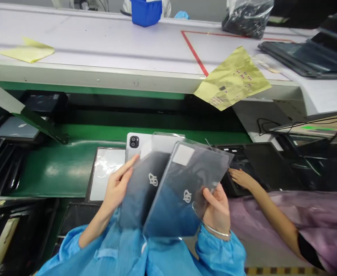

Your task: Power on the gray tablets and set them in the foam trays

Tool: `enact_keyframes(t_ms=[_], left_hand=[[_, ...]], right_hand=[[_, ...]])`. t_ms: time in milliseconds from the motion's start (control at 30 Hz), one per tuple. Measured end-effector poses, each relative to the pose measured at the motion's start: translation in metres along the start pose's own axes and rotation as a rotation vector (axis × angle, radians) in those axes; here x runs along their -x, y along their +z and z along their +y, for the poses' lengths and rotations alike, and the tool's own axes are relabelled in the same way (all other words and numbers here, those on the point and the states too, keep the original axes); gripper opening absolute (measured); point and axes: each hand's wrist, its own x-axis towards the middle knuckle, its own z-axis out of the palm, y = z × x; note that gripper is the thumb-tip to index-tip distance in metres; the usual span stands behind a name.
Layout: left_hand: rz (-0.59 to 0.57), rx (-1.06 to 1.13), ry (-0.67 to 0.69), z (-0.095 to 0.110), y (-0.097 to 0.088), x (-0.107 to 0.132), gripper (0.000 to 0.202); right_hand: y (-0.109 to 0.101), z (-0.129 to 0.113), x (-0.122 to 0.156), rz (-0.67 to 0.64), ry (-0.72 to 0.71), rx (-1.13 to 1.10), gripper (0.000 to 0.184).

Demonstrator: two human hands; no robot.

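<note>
Dark flat case [144, 184] and second case [180, 199], each in clear plastic bag, held up above green belt [50, 168]. Left grip [118, 188] clamped on first case edge, right grip [217, 211] clamped on second case. Seem light, stiff; bag maybe slippery, better take by long edges. White tablet [135, 143] behind.

Pouches [171, 207]: dark grey fading to blue, white logo.
Sleeves [220, 257]: light blue.
Belt [50, 168]: glossy green.
Bench [99, 46]: white.
Tape [195, 53]: red line.
Sheet [232, 78]: pale yellow, red dots.
Bin [146, 12]: bright blue.
Co-worker's smock [272, 218]: mauve.
</note>
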Motion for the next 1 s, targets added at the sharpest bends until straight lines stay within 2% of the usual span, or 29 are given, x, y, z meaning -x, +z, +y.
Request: enact_keyframes(t_ms=[133,300,567,667,833,1000], left_hand=[[0.005,-0.005,0.144,0.016,0.002,0.015,0.034],[-0.020,0.006,0.287,0.019,0.003,0.027,0.030],[-0.001,-0.020,0.337,0.022,0.006,0.032,0.032],[-0.022,0.003,0.334,0.024,0.006,0.033,0.037],[-0.050,0.095,0.348,0.025,0.010,0.038,0.063],[-0.109,0.068,0.348,0.023,0.011,0.041,0.072]], right_hand=[[0.006,0.001,0.006,-0.034,-0.006,0.033,0.053],[0.006,-0.001,0.017,-0.064,-0.076,0.057,0.070],[0.009,-0.005,0.036,-0.041,-0.081,0.018,0.090],[0.007,-0.005,0.038,-0.036,-0.102,0.001,0.088],[0.003,-0.002,0.040,-0.050,-0.214,0.079,0.062],[0.005,-0.001,0.045,0.020,-0.223,0.074,0.062]])
